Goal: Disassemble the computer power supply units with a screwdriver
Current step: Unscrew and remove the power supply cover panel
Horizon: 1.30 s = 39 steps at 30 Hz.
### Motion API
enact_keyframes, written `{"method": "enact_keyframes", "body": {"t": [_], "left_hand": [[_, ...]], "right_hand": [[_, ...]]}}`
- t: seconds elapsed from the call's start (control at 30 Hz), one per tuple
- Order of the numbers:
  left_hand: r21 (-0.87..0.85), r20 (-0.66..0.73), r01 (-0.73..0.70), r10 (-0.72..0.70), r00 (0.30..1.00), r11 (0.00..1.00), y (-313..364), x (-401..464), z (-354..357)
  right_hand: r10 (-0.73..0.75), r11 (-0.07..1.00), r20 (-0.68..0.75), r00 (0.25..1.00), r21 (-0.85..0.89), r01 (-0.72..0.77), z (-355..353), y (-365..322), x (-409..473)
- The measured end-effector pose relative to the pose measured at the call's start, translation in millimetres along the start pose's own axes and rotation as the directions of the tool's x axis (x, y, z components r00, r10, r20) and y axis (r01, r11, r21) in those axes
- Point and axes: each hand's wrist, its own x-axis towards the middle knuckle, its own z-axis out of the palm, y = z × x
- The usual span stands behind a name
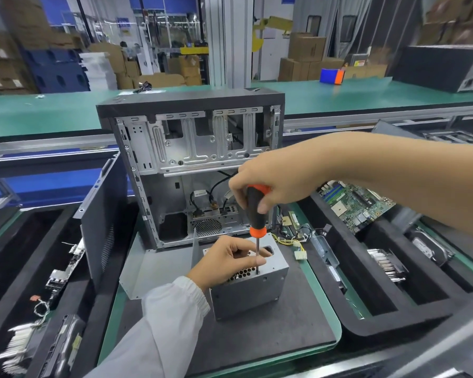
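Note:
A grey metal power supply unit (250, 293) stands on a dark mat in front of me, its perforated top face up. My right hand (271, 184) grips the black and orange handle of a screwdriver (256, 211) held upright, its tip set into the unit's top near the front corner. My left hand (227, 261) rests on the unit's top, and its fingers pinch the screwdriver's shaft just above the tip. Yellow and black cables with a white plug (300, 251) trail from behind the unit to the right.
An open, gutted computer case (194, 148) stands just behind the unit, with a loose metal side panel (153, 264) lying to the left. Black foam trays flank the mat: the right tray (393, 320) holds a motherboard (355, 203), heatsink and drive; the left tray holds small parts.

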Motion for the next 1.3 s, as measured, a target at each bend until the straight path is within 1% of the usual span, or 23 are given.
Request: {"method": "enact_keyframes", "body": {"t": [0.1, 0.13, 0.2, 0.23, 0.27, 0.3, 0.37, 0.4, 0.5, 0.57, 0.6, 0.67, 0.73, 0.77, 0.8, 0.87, 0.97, 1.03, 1.1, 1.17, 1.23, 1.27, 1.3], "left_hand": [[0.021, 0.006, -0.021, 0.021, 1.0, 1.0, 0.5, -1.4, 5.2], [0.034, 0.003, -0.029, 0.029, 1.0, 0.999, -0.4, -2.1, 6.1], [0.039, 0.005, -0.029, 0.029, 1.0, 0.999, -1.5, -2.9, 6.4], [0.035, 0.005, -0.025, 0.024, 1.0, 0.999, -1.7, -2.8, 5.9], [0.036, 0.002, -0.019, 0.019, 1.0, 0.999, -1.5, -2.3, 5.0], [0.036, 0.003, -0.014, 0.014, 1.0, 0.999, -0.9, -1.6, 4.2], [0.032, 0.027, -0.012, 0.011, 1.0, 0.999, -0.2, -0.5, 1.9], [0.027, 0.045, -0.016, 0.015, 0.999, 0.999, -0.2, -0.5, 0.4], [0.007, 0.083, -0.028, 0.027, 0.996, 1.0, -0.9, 0.1, -3.6], [0.011, 0.088, -0.027, 0.026, 0.996, 1.0, -1.5, 0.8, -4.7], [0.009, 0.095, -0.032, 0.031, 0.995, 0.999, -1.1, 1.0, -4.5], [-0.002, 0.112, -0.04, 0.039, 0.993, 0.999, 1.0, 1.3, -2.9], [0.002, 0.106, -0.021, 0.021, 0.994, 1.0, 2.6, 1.7, -2.5], [0.006, 0.1, -0.013, 0.012, 0.995, 1.0, 2.6, 1.8, -2.9], [0.01, 0.098, -0.007, 0.006, 0.995, 1.0, 2.4, 1.3, -3.6], [-0.001, 0.101, 0.004, -0.003, 0.995, 1.0, 2.4, 0.4, -4.2], [-0.063, 0.096, 0.01, -0.004, 0.995, 0.998, 1.7, 0.1, -4.9], [-0.071, 0.075, -0.005, 0.01, 0.997, 0.997, 0.2, 0.6, -5.0], [-0.045, 0.057, -0.008, 0.011, 0.998, 0.999, -0.6, 1.6, -4.8], [-0.033, 0.043, -0.019, 0.02, 0.999, 0.999, -1.2, 1.6, -5.2], [-0.021, 0.034, -0.016, 0.017, 0.999, 1.0, -1.7, 1.5, -5.9], [-0.014, 0.034, -0.017, 0.017, 0.999, 1.0, -1.4, 1.4, -6.3], [-0.011, 0.037, -0.016, 0.016, 0.999, 1.0, -1.3, 1.4, -6.5]], "right_hand": [[-0.029, 0.997, -0.036, 0.999, 0.068, 0.032, -2.9, 3.7, -5.2], [0.0, 0.994, -0.043, 0.999, 0.11, 0.004, -2.0, 3.6, -5.6], [0.16, 0.959, -0.033, 0.987, 0.241, -0.147, 1.3, 0.3, -5.0], [0.257, 0.938, -0.03, 0.966, 0.25, -0.242, 4.7, -3.4, -2.4], [0.315, 0.936, -0.064, 0.947, 0.184, -0.299, 8.7, -6.1, 2.1], [0.321, 0.947, -0.132, 0.938, 0.082, -0.312, 13.2, -6.4, 7.3], [0.205, 0.967, -0.268, 0.941, -0.095, -0.238, 19.6, -4.4, 14.2], [0.131, 0.979, -0.267, 0.955, -0.119, -0.167, 18.3, -4.8, 12.6], [-0.056, 0.998, -0.093, 0.994, -0.017, 0.055, 6.2, -2.3, 0.5], [-0.124, 0.991, -0.01, 0.992, 0.046, 0.124, 0.0, 0.3, -6.0], [-0.111, 0.99, -0.002, 0.994, 0.084, 0.111, -1.7, 1.3, -7.8], [0.026, 0.991, -0.031, 0.999, 0.131, -0.022, -0.8, -0.9, -9.5], [0.25, 0.962, -0.091, 0.964, 0.138, -0.236, 4.1, -6.9, -6.6], [0.313, 0.949, -0.125, 0.941, 0.07, -0.307, 8.1, -9.7, -2.5], [0.334, 0.94, -0.168, 0.928, -0.01, -0.34, 12.8, -11.6, 2.3], [0.273, 0.941, -0.211, 0.938, -0.143, -0.306, 19.5, -9.2, 7.4], [0.114, 0.964, -0.112, 0.987, -0.227, -0.137, 11.0, 1.1, -1.6], [0.026, 0.993, -0.036, 0.999, -0.11, -0.03, 6.8, 6.8, -9.6], [-0.035, 0.999, -0.032, 0.999, -0.001, 0.035, 6.6, 9.5, -12.3], [0.006, 0.996, -0.1, 0.995, 0.094, 0.004, 10.2, 8.8, -9.8], [0.208, 0.971, -0.134, 0.969, 0.15, -0.187, 10.3, 5.3, -8.0], [0.3, 0.95, -0.131, 0.945, 0.133, -0.283, 11.5, 2.9, -7.1], [0.332, 0.943, -0.144, 0.932, 0.08, -0.324, 13.3, 2.2, -5.6]]}}
